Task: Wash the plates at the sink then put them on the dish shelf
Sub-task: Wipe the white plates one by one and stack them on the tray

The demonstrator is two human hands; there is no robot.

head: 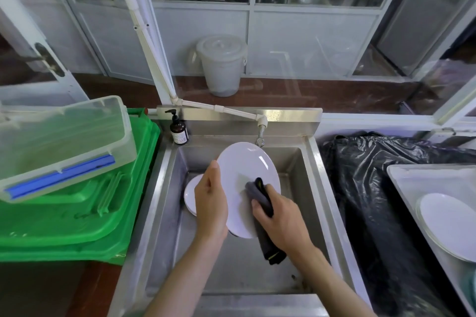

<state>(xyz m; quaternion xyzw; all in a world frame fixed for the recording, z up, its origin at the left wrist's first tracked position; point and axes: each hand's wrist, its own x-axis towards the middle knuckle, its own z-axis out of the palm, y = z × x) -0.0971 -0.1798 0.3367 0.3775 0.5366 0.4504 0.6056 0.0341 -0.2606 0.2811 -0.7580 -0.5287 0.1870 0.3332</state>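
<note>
The fingers of the right hand (279,219) are curled round a dark grey cloth (260,198), pressing its bunched top against the face of a white plate (242,170) while the rest of the cloth hangs down below the hand. The left hand (210,203) grips that plate by its left edge, thumb on the front, the other fingers hidden behind it. The plate is held tilted, nearly upright, over the middle of a steel sink (164,213), just below a tap (260,134) at the back edge. More white plates (190,193) lie in the sink's basin by its left wall, partly hidden behind the left hand. A brown pump bottle (179,128) stands on the sink's back left corner. Left of the sink, a clear plastic box (64,141) rests on green lids (77,208). Right of the sink is a black plastic bag (373,188), and beyond it a tray (401,183) holds another stack of plates (448,224).
</note>
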